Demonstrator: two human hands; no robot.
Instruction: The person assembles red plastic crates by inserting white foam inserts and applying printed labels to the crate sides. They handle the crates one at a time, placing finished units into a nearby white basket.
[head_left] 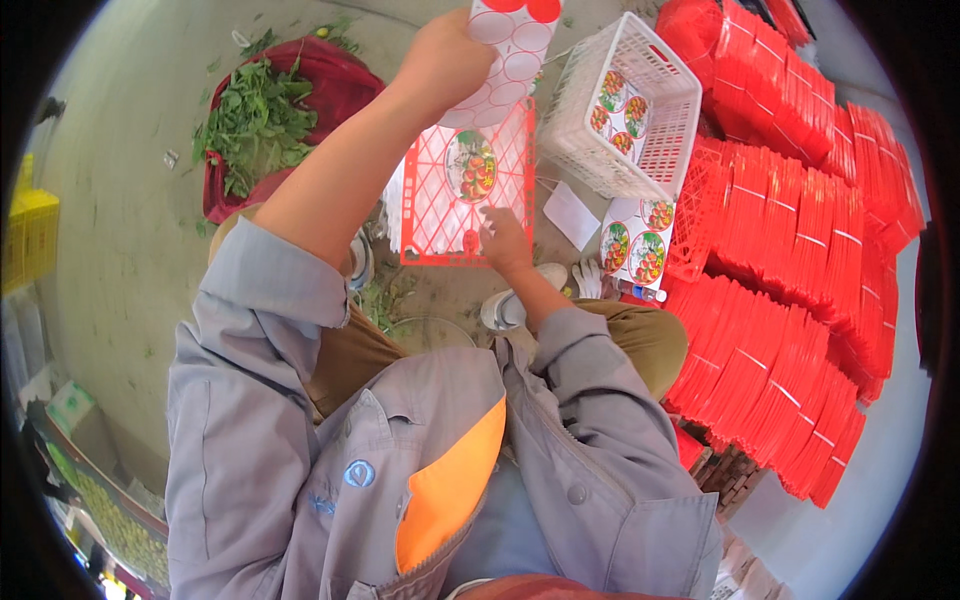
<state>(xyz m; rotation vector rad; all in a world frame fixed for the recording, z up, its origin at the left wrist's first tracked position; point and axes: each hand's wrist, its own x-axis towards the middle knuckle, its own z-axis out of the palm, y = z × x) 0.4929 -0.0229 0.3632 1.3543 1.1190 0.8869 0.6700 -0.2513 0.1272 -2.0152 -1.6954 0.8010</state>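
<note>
My left hand [447, 62] is closed on a white label sheet [510, 62] marked with rows of red-outlined circles, holding it above a red plastic lattice panel [468, 258]. Upright in front of me, the panel shows white behind its openings. A round picture label [471, 166] with red and green food on it lies on the panel's middle. Just below the label, my right hand [508, 240] is at the panel's right side, its fingers partly spread and close to the surface. Whether they touch it I cannot tell.
A white plastic basket [625, 175] holding round-label sheets stands to the right, with another label sheet [636, 243] beside it. Tall bundles of red lattice panels [790, 210] fill the far right. A dark red sack [335, 85] with leafy greens [255, 125] lies at left.
</note>
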